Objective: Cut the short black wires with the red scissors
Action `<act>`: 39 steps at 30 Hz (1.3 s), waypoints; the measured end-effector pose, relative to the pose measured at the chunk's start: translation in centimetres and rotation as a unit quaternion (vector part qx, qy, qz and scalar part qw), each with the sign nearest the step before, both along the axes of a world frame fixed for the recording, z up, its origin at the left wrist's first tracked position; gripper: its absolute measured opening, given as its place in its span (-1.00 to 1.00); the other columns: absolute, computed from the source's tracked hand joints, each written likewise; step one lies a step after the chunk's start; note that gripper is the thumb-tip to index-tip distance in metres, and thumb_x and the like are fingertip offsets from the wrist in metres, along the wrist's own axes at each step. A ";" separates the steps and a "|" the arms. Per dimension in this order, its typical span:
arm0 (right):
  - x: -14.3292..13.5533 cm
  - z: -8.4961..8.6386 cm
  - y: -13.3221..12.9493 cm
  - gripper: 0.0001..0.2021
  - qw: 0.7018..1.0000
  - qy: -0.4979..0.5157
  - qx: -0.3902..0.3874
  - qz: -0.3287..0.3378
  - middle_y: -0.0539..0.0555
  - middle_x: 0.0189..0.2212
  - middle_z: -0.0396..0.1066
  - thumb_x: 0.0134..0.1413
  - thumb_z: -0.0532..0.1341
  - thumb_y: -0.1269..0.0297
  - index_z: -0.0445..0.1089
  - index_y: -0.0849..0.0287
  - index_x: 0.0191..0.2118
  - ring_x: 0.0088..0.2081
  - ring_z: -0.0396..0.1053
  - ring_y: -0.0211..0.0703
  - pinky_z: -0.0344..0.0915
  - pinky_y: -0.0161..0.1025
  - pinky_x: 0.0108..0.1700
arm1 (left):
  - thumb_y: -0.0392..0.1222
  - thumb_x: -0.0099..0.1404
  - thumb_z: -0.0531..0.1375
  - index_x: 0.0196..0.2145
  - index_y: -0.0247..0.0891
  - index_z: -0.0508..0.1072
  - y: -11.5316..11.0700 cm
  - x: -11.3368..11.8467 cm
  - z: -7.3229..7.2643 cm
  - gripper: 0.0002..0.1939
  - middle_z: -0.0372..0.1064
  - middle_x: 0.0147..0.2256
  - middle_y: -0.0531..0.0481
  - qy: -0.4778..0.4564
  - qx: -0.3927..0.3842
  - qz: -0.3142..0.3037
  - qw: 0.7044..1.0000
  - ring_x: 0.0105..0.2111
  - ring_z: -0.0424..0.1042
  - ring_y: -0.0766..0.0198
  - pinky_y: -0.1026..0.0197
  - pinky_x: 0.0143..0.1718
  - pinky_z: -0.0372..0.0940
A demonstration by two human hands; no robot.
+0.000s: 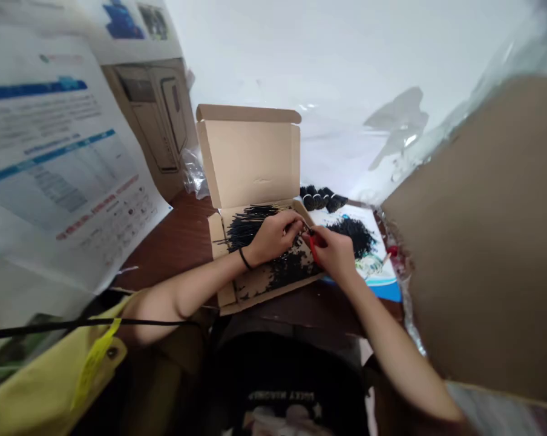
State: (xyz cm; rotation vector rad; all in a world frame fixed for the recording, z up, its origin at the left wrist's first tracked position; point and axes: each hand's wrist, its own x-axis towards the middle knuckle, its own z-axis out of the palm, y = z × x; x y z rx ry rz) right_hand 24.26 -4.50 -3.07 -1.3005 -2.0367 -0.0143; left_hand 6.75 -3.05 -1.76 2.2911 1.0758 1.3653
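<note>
Both hands meet above the right part of an open cardboard box (250,163). My left hand (278,235), with a black band at the wrist, has its fingers pinched together; the small piece at their tips is too fine to make out. Just right of it, my right hand (334,251) is closed around red-handled pliers (314,248), whose jaws point at the left fingertips and are mostly hidden. Beneath the left hand lies a heap of long thin black strips (244,229). Small black pieces (287,272) are scattered across the front of the box.
Right of the box, a pile of short black pieces (355,235) rests on a printed sheet (382,284). Several tied black bundles (321,198) lie behind it. A large cardboard panel (486,242) stands at the right, and a printed paper (69,163) hangs at the left.
</note>
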 end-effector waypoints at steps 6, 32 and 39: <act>0.1 0.2 -0.3 -0.67 0.999 -0.048 -0.012 0.007 0.10 -0.53 0.48 0.11 0.12 0.03 0.50 0.13 -0.22 -0.56 0.36 -0.14 0.23 -0.26 -0.48 | -0.30 0.30 0.06 -0.32 -0.28 0.43 0.5 0.2 -1.3 -0.85 0.43 -0.37 -0.02 0.001 -0.023 -0.017 1.000 -0.36 0.39 0.31 0.25 -0.30 0.27; -0.7 0.2 0.2 -0.69 0.997 -0.002 -0.044 -0.063 0.04 -0.43 0.51 0.06 0.18 0.10 0.49 0.09 -0.12 -0.42 0.40 -0.19 0.15 -0.29 -0.39 | -0.26 0.33 0.06 -0.35 -0.28 0.41 0.6 -0.3 0.0 -0.85 0.44 -0.39 0.00 0.035 -0.034 0.004 0.999 -0.38 0.38 0.31 0.28 -0.32 0.23; -0.4 -0.1 0.5 -0.60 0.999 -0.039 -0.012 -0.006 0.06 -0.32 0.47 0.08 0.18 0.14 0.37 0.03 0.05 -0.28 0.34 -0.12 0.12 -0.22 -0.28 | -0.29 0.34 0.05 -0.31 -0.25 0.38 0.9 -0.3 -0.8 -0.87 0.44 -0.33 0.00 0.033 -0.040 -0.009 0.999 -0.30 0.41 0.30 0.27 -0.26 0.26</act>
